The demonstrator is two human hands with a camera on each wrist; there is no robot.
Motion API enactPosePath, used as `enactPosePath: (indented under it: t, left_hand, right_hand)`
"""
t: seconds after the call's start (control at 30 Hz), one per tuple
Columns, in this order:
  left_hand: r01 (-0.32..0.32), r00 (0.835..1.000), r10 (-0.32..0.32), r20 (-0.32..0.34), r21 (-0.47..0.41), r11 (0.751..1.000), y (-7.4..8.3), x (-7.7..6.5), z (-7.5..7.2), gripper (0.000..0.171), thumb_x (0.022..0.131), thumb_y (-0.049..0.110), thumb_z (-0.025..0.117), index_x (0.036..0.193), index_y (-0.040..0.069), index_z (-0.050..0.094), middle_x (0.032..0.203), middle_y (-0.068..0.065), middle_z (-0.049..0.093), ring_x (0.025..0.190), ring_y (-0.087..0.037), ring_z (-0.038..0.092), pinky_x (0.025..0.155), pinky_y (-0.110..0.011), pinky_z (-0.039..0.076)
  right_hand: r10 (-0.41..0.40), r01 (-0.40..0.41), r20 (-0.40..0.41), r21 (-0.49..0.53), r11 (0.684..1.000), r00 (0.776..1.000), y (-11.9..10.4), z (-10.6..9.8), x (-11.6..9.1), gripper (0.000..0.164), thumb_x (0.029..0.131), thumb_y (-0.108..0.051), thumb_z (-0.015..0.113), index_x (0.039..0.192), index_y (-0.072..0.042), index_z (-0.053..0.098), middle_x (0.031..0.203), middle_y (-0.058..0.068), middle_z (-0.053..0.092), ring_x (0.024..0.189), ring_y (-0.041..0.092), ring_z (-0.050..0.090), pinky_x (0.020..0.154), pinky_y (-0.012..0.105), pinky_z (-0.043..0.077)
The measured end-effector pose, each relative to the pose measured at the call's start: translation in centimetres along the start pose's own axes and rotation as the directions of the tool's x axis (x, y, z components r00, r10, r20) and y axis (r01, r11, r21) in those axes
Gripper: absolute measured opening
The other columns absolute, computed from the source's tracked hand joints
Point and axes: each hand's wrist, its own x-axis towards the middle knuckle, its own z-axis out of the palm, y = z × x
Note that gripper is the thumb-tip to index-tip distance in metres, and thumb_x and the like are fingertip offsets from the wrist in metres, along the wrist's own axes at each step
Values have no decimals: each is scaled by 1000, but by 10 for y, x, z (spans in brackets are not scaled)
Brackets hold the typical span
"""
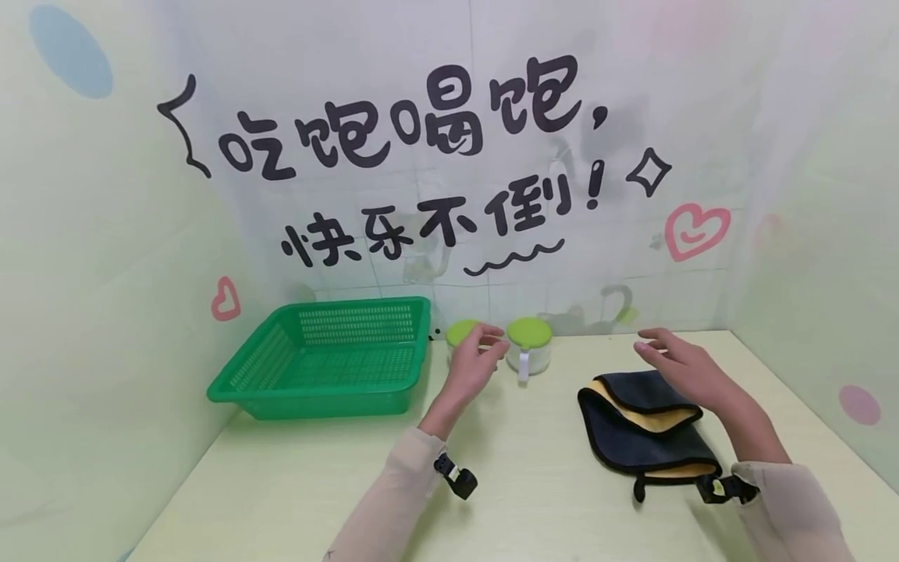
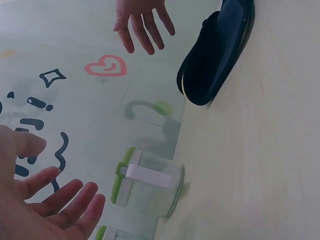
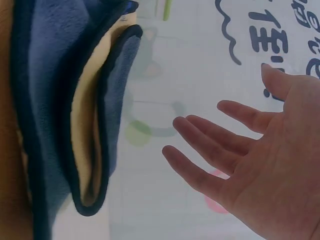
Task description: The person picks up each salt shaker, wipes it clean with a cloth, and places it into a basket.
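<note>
My left hand point(image 1: 475, 361) hangs over the table with nothing in its fingers, overlapping one green-lidded jar point(image 1: 460, 331) in the head view. Just right of it stands a second clear jar point(image 1: 529, 347) with a green lid and a white handle; the left wrist view shows this jar point(image 2: 152, 182) side-on, beyond the fingertips. On the right, my right hand point(image 1: 684, 367) is held above a folded cloth point(image 1: 642, 437), dark blue-grey with a yellow inner face and black edging. Spread, slightly bent fingers on this hand point(image 3: 225, 145) hold nothing in the right wrist view.
A green plastic basket point(image 1: 330, 402) with perforated walls sits at the back left of the pale table point(image 1: 520, 484). Behind it hangs a whitish sheet point(image 1: 393, 47) with large black lettering and pink hearts. Similar printed sheets enclose both sides.
</note>
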Motion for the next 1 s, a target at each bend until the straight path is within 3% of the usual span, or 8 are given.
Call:
enactPosePath:
  t: [0.27,0.53,0.73,0.87,1.0]
  left_hand:
    - [55,998,-52,42,-74,996,-12,7,14,30,94,27,57,119,8,58,109,-9,62,99,-34,65,74,-32,56]
    - [181,979,-157,132,-201,963,-24,14,18,36,95,29,57,123,7,55,122,-17,59,109,-40,60,90,-50,52]
    - [249,964,-223,147,-199,948,-33,17,23,39,95,32,56,126,9,52,121,-12,57,112,-37,59,90,-45,54]
    - [305,944,-270,191,-190,933,-35,18,26,41,95,34,55,129,11,50,123,-11,56,110,-31,60,88,-40,55]
    - [335,931,-297,211,-176,926,-38,20,29,42,95,35,55,129,12,50,124,-9,56,107,-25,62,86,-36,56]
  right_hand:
    - [75,-75,6,75,994,997,23,6,2,62,102,-48,33,141,-1,38,135,30,49,123,48,46,91,57,46]
    - [162,-165,27,143,976,986,37,5,7,73,100,-54,32,143,5,32,144,33,35,130,52,33,97,62,37]
    - [286,-308,121,253,917,950,55,11,6,83,98,-60,31,144,9,26,149,35,22,133,54,26,99,62,38]
    - [333,-349,109,202,915,937,65,16,4,77,99,-54,31,141,10,31,146,36,27,130,54,31,99,61,38]
    - [332,-335,49,167,927,942,72,19,3,65,101,-44,36,136,11,42,141,37,36,127,54,35,99,60,38]
